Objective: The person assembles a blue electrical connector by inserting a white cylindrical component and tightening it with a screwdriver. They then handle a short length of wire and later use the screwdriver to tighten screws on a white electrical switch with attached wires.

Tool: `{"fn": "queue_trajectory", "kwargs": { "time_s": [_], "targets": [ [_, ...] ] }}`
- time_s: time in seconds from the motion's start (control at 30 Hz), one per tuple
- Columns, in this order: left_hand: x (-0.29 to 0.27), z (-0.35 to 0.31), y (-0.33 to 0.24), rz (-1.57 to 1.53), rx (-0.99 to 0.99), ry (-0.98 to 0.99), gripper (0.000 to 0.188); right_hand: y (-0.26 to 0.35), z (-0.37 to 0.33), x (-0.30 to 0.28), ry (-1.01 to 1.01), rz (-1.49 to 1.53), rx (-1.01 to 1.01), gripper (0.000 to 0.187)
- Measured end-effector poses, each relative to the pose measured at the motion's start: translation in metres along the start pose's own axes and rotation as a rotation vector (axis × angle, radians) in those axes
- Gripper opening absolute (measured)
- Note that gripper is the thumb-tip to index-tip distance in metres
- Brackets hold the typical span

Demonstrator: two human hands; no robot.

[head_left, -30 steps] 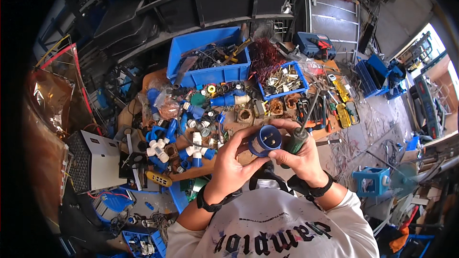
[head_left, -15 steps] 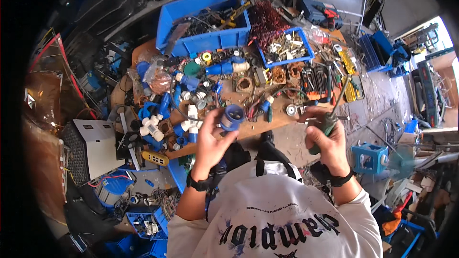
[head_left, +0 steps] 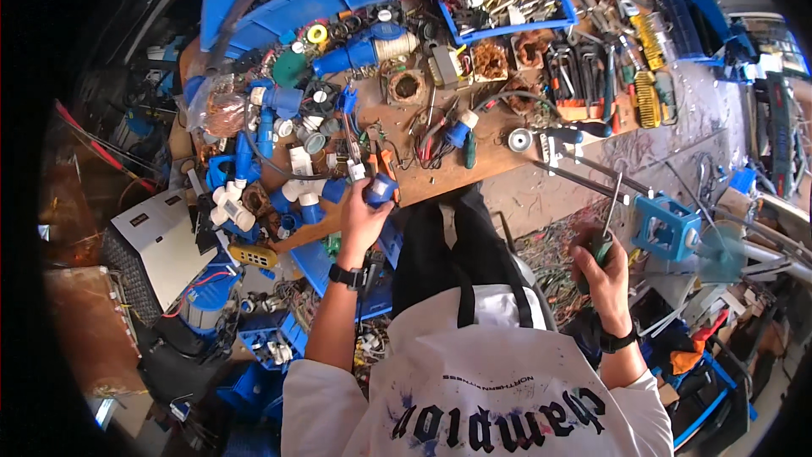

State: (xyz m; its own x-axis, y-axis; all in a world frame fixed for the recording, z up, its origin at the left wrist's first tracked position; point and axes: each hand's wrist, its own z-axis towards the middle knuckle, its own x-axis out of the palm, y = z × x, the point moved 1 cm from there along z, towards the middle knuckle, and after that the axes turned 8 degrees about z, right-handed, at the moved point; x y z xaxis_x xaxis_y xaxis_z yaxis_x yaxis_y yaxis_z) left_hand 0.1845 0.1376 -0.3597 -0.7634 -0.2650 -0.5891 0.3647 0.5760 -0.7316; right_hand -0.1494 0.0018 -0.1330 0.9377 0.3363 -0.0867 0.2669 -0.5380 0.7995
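While the left hand wraps its fingers round a blue plug by the near edge of the wooden table, the right hand grips a screwdriver by its green handle, well apart to the right. The screwdriver's long axis runs away from the body, leaning slightly right, its metal tip pointing forward. Which way the plug's open end faces, I cannot tell.

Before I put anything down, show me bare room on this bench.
The bench has two small bare patches by its front edge: between the green handle and the round metal disc, and between that handle and the orange handles. Its left end is crowded with white fittings and blue connectors.
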Motion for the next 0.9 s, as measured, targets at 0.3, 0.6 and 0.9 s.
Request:
{"fn": "queue_trajectory", "kwargs": {
  "time_s": [0.3, 0.6, 0.9],
  "targets": [
    [0.061, 0.065, -0.057, 0.521, 0.063, -0.019, 0.049, -0.071, 0.053, -0.023, 0.237, -0.293, 0.13, 0.029],
    [0.115, 0.08, -0.096, 0.54, 0.337, -0.189, 0.047, -0.104, 0.091, -0.042, 0.28, -0.319, 0.217, 0.032],
    [0.177, 0.108, -0.11, 0.616, 0.304, -0.13, 0.051, -0.108, 0.095, -0.045, 0.355, -0.305, 0.248, 0.032]
  ]
}}
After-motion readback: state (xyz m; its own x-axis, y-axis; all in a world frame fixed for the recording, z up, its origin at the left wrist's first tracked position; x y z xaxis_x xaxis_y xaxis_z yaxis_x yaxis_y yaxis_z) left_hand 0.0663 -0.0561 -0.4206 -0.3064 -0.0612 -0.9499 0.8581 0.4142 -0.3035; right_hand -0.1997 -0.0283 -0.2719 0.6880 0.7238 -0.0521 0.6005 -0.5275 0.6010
